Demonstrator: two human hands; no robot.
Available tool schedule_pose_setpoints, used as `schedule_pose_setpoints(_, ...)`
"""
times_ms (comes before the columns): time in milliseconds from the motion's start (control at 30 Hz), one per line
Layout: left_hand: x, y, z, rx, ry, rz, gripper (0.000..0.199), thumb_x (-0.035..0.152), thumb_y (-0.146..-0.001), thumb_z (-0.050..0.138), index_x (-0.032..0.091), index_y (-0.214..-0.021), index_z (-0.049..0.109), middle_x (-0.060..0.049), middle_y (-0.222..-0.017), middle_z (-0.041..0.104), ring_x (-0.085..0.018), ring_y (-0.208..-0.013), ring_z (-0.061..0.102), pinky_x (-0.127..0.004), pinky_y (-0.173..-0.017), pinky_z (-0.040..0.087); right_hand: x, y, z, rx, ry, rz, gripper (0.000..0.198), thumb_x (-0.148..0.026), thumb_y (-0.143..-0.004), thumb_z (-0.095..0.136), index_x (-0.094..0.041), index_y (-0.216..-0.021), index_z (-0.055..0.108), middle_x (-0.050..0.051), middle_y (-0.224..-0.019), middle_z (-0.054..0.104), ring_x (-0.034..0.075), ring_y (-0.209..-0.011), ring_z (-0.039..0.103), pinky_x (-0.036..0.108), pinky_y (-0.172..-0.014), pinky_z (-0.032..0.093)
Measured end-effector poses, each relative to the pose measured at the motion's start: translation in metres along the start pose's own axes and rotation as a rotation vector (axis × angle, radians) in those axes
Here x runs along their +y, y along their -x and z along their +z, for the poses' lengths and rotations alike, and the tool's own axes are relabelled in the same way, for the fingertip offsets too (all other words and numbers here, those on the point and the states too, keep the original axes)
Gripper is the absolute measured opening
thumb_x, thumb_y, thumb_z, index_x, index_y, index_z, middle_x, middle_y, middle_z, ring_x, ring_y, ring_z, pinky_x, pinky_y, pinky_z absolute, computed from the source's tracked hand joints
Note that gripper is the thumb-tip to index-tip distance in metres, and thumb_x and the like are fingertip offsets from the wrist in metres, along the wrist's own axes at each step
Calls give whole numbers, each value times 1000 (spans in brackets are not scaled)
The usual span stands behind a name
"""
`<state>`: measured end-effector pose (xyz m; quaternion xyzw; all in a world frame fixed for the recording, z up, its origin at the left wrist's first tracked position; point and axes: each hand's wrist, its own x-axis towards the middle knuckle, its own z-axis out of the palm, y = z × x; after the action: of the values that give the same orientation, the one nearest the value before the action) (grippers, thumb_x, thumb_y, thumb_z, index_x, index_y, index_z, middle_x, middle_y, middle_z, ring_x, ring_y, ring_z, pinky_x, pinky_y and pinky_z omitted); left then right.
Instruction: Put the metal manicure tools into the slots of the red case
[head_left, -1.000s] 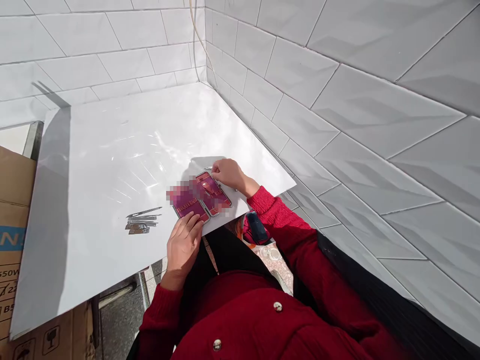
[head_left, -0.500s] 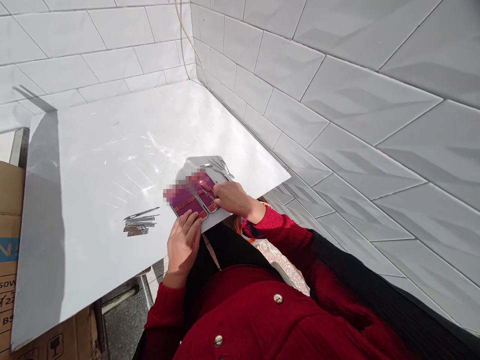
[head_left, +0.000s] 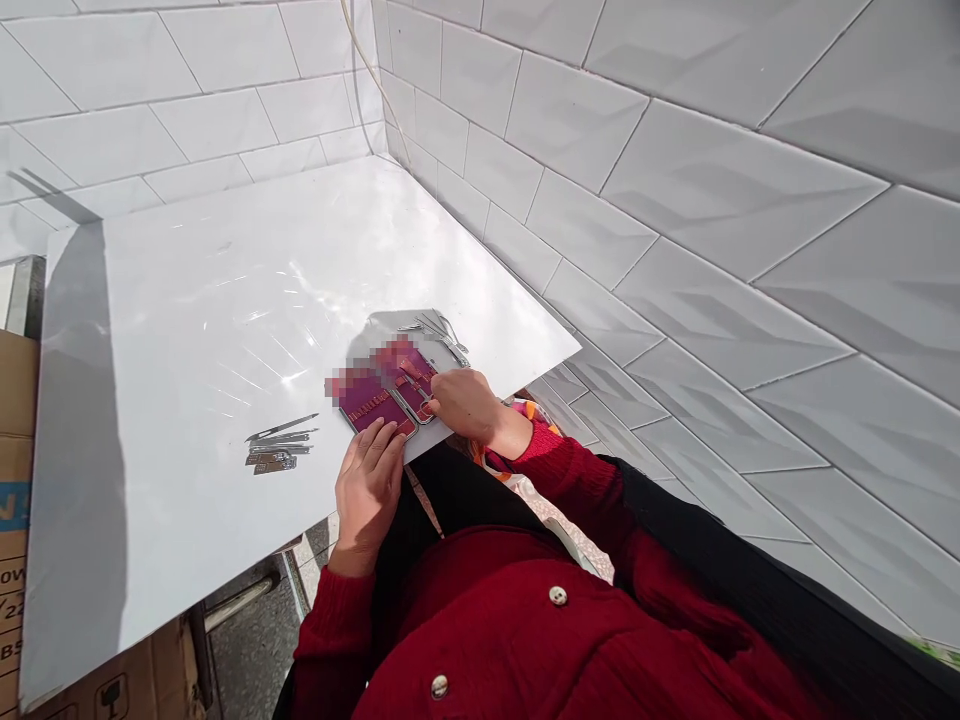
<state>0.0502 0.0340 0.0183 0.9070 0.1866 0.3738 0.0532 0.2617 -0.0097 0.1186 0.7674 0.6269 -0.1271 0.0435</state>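
Note:
An open zip case with a purple lining and red elastic loops lies at the near edge of the white table. My left hand rests on its near left edge, fingers stretched out flat over the rim. My right hand is closed over the case's right half, fingertips pressed together; whatever they pinch is hidden. Beside those fingertips shows a metal finger ring, like a scissors handle. Slim metal tools lie at the case's far right. Left of the case is a small pile of flat metal instruments, a scalpel-like one on top.
The white table reaches back to a tiled corner, with white tiled walls behind and along the right. Cardboard boxes stand below the table's left side. Pixelation covers part of the case.
My right hand has shifted very slightly near the case's right half, still closed. My left hand stays on the case's edge. The view has moved a little.

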Motion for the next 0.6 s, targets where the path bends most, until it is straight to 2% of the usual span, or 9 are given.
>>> schedule_pose_setpoints(133, 0, 0, 1, 9, 3, 3, 27, 12, -102, 61, 20, -126, 71, -12, -129, 77, -31, -129, 69, -52, -105, 59, 2, 2, -2, 34, -53, 32, 25, -25, -105, 54, -12, -118, 70, 17, -109, 80, 28, -110, 77, 31, -85, 55)
schedule_pose_setpoints(300, 1, -1, 0, 5, 4, 6, 28, 13, -103, 60, 21, -128, 69, -12, -128, 77, -31, -129, 69, -52, -105, 59, 8, 0, -4, -9, -83, 36, 32, -34, -102, 63, -11, -125, 67, 17, -112, 80, 29, -112, 76, 31, -84, 53)
schedule_pose_setpoints(467, 0, 0, -1, -28, 38, -18, 32, 15, -104, 56, 23, -132, 70, -12, -131, 76, -30, -133, 67, -53, -108, 57, 10, -12, -5, -19, -76, -78, 32, -32, -99, 64, -11, -123, 70, 17, -114, 80, 31, -115, 74, 32, -84, 51)
schedule_pose_setpoints(600, 2, -1, -3, -40, 45, -29, 32, 16, -105, 56, 23, -132, 70, -11, -132, 76, -30, -133, 67, -53, -110, 56, 9, -23, -7, -30, -65, -171, 26, -31, -92, 71, -11, -108, 75, 17, -106, 80, 30, -109, 74, 30, -81, 48)
